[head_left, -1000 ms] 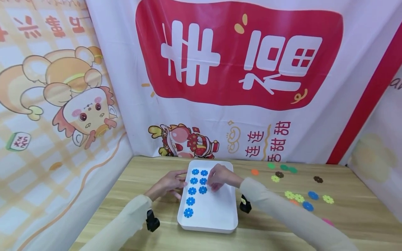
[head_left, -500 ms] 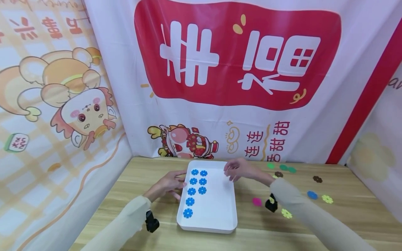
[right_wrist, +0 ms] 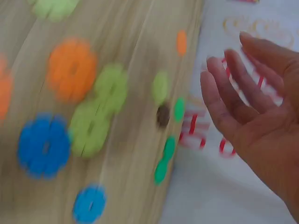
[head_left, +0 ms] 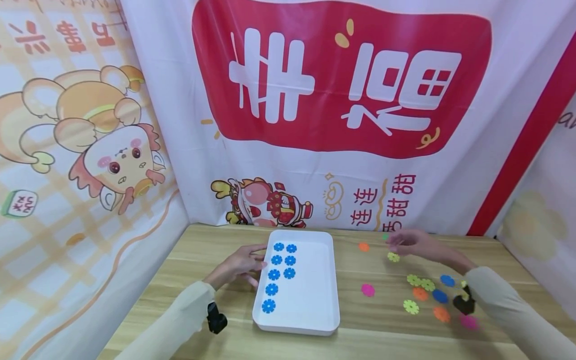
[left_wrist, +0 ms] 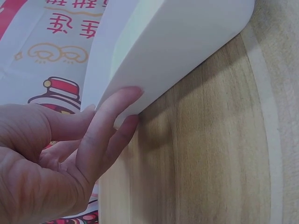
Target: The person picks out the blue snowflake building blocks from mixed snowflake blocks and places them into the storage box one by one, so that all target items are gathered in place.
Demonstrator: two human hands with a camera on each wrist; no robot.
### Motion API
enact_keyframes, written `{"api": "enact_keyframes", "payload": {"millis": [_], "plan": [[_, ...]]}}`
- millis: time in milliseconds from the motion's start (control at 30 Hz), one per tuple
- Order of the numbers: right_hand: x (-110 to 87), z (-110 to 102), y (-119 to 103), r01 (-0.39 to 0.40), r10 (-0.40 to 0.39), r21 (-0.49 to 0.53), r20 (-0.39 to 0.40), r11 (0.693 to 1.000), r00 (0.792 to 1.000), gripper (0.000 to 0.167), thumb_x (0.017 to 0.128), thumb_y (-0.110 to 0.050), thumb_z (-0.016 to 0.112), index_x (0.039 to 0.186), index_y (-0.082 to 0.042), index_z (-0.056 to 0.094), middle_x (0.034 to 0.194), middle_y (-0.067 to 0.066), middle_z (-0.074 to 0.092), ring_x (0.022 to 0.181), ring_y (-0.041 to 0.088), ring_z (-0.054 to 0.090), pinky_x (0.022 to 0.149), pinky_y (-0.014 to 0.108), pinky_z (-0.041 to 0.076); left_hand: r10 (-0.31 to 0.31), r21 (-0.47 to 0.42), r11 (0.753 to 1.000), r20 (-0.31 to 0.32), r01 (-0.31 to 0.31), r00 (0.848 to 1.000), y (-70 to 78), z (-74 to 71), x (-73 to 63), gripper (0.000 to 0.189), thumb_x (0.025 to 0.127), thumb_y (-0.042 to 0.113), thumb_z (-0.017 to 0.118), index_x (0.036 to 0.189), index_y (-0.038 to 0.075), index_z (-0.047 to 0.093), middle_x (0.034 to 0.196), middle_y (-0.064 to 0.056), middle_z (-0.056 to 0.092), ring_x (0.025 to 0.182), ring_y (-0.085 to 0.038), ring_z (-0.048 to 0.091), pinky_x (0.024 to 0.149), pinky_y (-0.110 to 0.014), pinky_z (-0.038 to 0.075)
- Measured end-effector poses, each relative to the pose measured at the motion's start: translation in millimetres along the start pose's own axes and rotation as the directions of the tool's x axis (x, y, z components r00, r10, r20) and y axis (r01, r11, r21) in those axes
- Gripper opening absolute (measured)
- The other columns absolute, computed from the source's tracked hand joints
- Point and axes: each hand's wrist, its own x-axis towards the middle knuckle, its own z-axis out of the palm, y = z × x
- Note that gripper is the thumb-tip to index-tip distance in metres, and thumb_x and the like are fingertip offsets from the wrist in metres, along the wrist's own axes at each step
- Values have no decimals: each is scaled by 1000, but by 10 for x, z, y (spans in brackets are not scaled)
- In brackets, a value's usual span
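Note:
A white rectangular tray stands on the table. Flat blue snowflake-shaped discs lie inside it in two columns, the left column longer than the right. My left hand rests at the tray's left side. In the left wrist view, its fingers touch the outer wall, with the thumb near the rim. My right hand is over the far right of the table, above loose discs. Fingers loosely bent, it holds nothing in the right wrist view. A yellow-green disc lies just below it.
Right of the tray lie loose discs: a pink disc, an orange disc, yellow-green discs and a dark blue disc. The right wrist view also has a brown disc. A printed curtain hangs behind the table.
My right hand has left the tray's right column and moved right, out over the loose discs. The left hand stays at the tray's side. The blue discs in the tray look the same.

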Motion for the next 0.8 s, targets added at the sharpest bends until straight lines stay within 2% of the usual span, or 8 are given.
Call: {"api": "enact_keyframes", "payload": {"millis": [100,167,333,400,533,600,667,800], "plan": [[-237,-152,199,-63,65,-33,44,997,997,39,106,-20,63,139,2,61,137,27,64,124,42,62,96,41,61,-1,3,1000,2,1,1000,-2,-3,-9,65,102,4,65,161,12,41,151,-26,55,99,-27,76,66,-39,68],[-396,-233,338,-93,95,-39,68,995,993,42,106,-21,62,142,1,59,144,29,59,128,44,59,95,40,61,1,2,1000,3,-1,1000,-3,-5,-15,64,102,5,65,161,12,41,152,-26,54,99,-27,76,66,-39,68],[-745,-407,666,-144,145,-22,91,989,985,46,107,-17,61,148,2,53,148,32,54,125,27,62,90,29,62,13,-5,1000,15,-12,1000,-9,-9,-14,62,104,5,64,161,11,41,151,-26,55,99,-27,76,66,-39,68],[-855,-458,768,-156,161,-66,93,986,983,48,106,-18,62,149,2,52,148,31,54,127,29,62,91,26,60,12,-7,1000,20,-12,1000,-10,-10,-12,62,104,5,63,162,12,40,151,-26,54,99,-27,76,66,-39,68],[-1000,-493,943,-214,229,-139,106,967,967,54,103,-22,68,151,-3,52,154,35,43,134,49,50,100,44,57,4,-10,1000,21,-4,1000,-17,-15,-10,63,104,5,63,162,12,40,153,-26,53,98,-26,76,66,-39,68],[-1044,-477,1013,-241,257,-153,99,959,961,55,102,-23,69,152,-5,52,154,36,39,134,53,46,101,53,54,3,-9,1000,21,-2,1000,-23,-18,-9,63,104,5,63,162,13,39,153,-26,52,98,-26,76,66,-39,68],[-1073,-447,1076,-225,240,-166,80,960,967,55,102,-22,69,151,-3,52,152,36,38,132,46,47,100,51,52,2,-11,1000,23,-2,1000,-28,-22,-8,63,104,6,63,162,13,39,153,-26,52,99,-26,76,66,-39,68],[-1105,-379,1169,-181,185,-191,4,965,983,51,102,-20,69,147,-2,54,145,28,46,129,19,49,98,33,50,8,-3,1000,22,-8,1000,-32,-30,-6,63,104,8,63,162,13,39,153,-26,52,100,-26,76,66,-38,68]]}}
